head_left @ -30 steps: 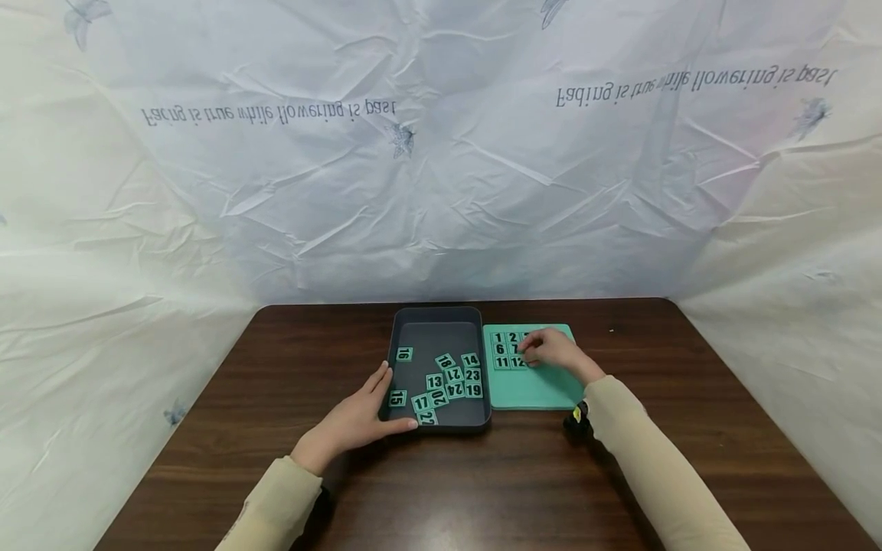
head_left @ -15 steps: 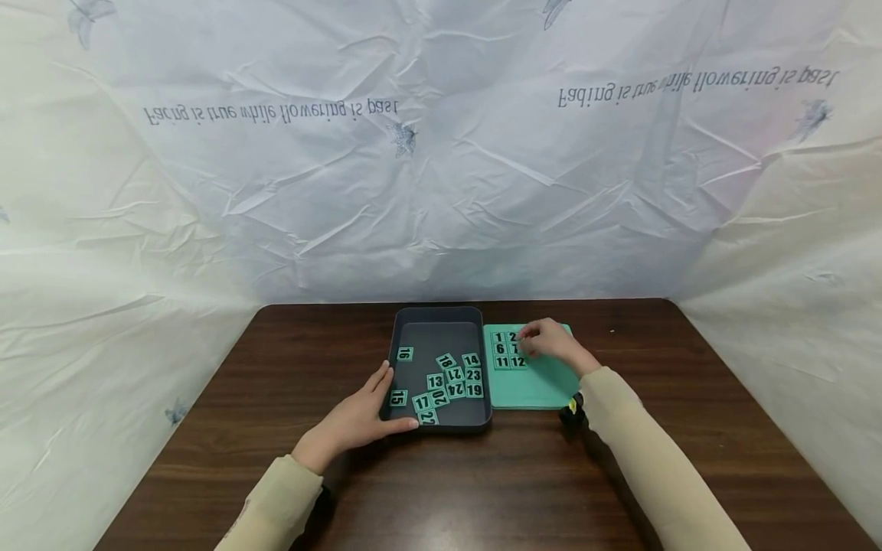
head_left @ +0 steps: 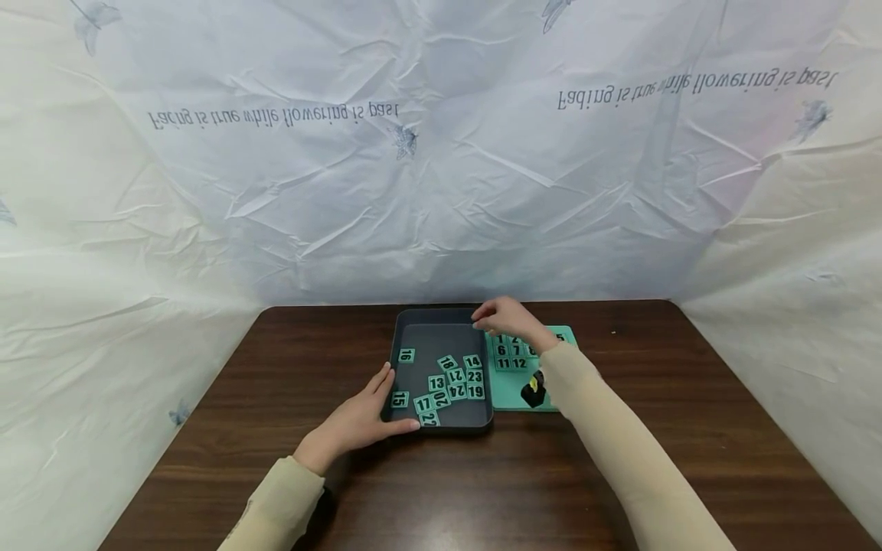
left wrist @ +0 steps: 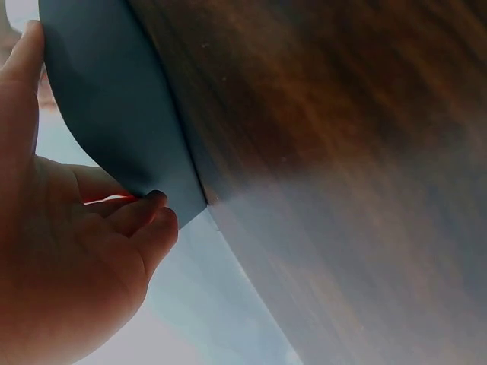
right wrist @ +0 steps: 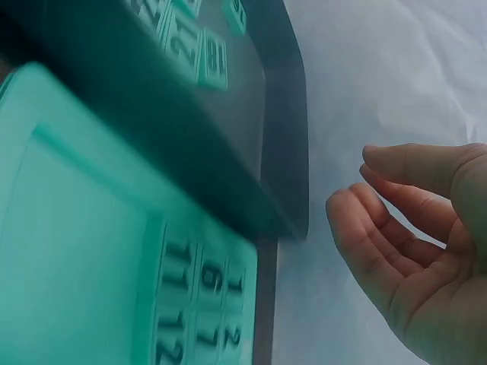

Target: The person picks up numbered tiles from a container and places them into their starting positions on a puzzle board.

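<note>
A dark grey tray [head_left: 436, 320] lies mid-table and holds several loose green number tiles [head_left: 451, 379]. My left hand [head_left: 372, 413] grips its near left corner, thumb along the left wall and fingers curled at the front; in the left wrist view the left hand [left wrist: 84, 251] curls against the tray [left wrist: 114, 114]. A green board [head_left: 551, 398] with placed tiles [head_left: 513, 356] touches the tray's right side. My right hand [head_left: 503, 315] hovers over the tray's far right corner, fingers loosely bent. The right wrist view shows the right hand [right wrist: 403, 220] holding nothing, beside the tray [right wrist: 293, 152] and board [right wrist: 76, 251].
The dark wooden table [head_left: 689, 398] has bare room left, right and in front of the tray. A crumpled white sheet [head_left: 441, 191] with printed writing walls in the back and both sides. A black wrist camera [head_left: 534, 392] hangs under my right forearm.
My right hand has lifted off the board's tiles and moved left and away, to above the tray's far right corner. The left hand and tray have stayed put.
</note>
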